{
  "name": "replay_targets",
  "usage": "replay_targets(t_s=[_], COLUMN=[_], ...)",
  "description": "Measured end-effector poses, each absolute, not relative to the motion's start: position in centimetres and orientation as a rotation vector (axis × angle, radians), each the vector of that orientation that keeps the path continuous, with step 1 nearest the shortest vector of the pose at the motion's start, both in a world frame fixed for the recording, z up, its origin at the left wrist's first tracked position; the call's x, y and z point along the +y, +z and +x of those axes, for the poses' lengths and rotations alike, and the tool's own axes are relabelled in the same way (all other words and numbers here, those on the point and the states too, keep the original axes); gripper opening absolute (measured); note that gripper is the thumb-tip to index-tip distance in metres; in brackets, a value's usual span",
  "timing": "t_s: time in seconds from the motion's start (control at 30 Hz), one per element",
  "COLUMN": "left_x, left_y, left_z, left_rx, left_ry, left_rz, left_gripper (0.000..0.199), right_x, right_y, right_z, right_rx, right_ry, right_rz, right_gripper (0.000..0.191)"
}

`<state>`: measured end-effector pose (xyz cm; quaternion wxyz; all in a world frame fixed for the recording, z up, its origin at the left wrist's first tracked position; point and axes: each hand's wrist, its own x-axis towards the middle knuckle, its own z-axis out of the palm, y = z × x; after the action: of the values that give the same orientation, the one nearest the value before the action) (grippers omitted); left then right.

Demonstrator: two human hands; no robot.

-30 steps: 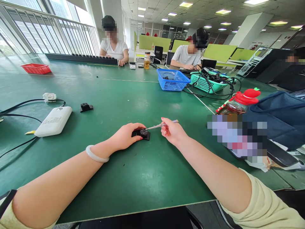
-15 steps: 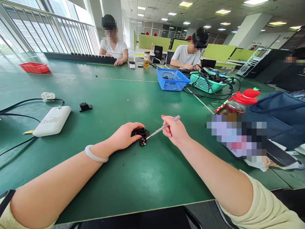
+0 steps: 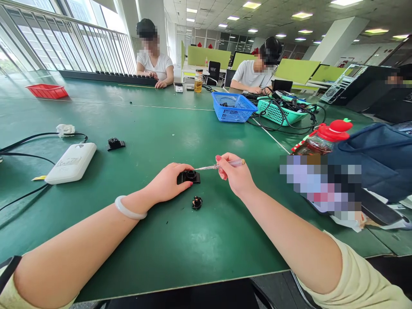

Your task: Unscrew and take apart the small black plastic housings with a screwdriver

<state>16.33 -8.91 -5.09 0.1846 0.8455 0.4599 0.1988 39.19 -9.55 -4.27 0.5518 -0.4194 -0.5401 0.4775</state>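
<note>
A small black rectangular part (image 3: 193, 177) lies on the green table, pinched at its left end between the thumb and fingers of my left hand (image 3: 170, 182). My right hand (image 3: 234, 171) holds a thin screwdriver (image 3: 207, 168) with a clear handle, nearly level, its tip at the upper edge of the black part. Just below, a small round black piece (image 3: 197, 202) with metallic bits rests loose on the table, touched by neither hand.
Another black part (image 3: 115, 143) and a white power box (image 3: 71, 163) with cables lie left. Further back are a red tray (image 3: 46, 91), a blue basket (image 3: 233, 107) and a green basket (image 3: 280, 112). A red-lidded bottle (image 3: 333, 131) stands right. Two people sit across.
The round black piece has come away from the rectangular part and moved down the table. The screwdriver tip has risen to the part's upper edge, and its shaft is now flatter.
</note>
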Motion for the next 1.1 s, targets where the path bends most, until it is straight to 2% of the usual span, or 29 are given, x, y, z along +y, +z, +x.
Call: replay_targets(t_s=[0.27,0.47,0.7,0.87,1.1], left_x=[-8.8,-8.8,-8.9,-8.9,-9.0], left_y=[-5.2,-5.3,-5.2,-5.1,-5.0], left_z=[16.3,16.3,16.3,16.4,16.4], left_rx=[1.294,1.311,1.245,1.183,1.191], left_ry=[0.54,0.538,0.548,0.607,0.605], left_rz=[2.407,2.388,2.416,2.456,2.437], left_gripper=[0.039,0.038,0.04,0.035,0.035], right_x=[-10.4,-10.5,-11.4,-11.3,-11.6], right_y=[-3.7,-3.9,-3.9,-4.1,-3.8], right_z=[38.9,38.9,38.5,38.2,38.5], right_rx=[-1.56,-1.612,-1.794,-1.915,-1.774], right_ry=[1.001,1.077,0.688,0.646,0.492], right_rz=[-1.164,-1.055,-1.0,-1.04,-0.966], right_gripper=[0.044,0.038,0.021,0.013,0.028])
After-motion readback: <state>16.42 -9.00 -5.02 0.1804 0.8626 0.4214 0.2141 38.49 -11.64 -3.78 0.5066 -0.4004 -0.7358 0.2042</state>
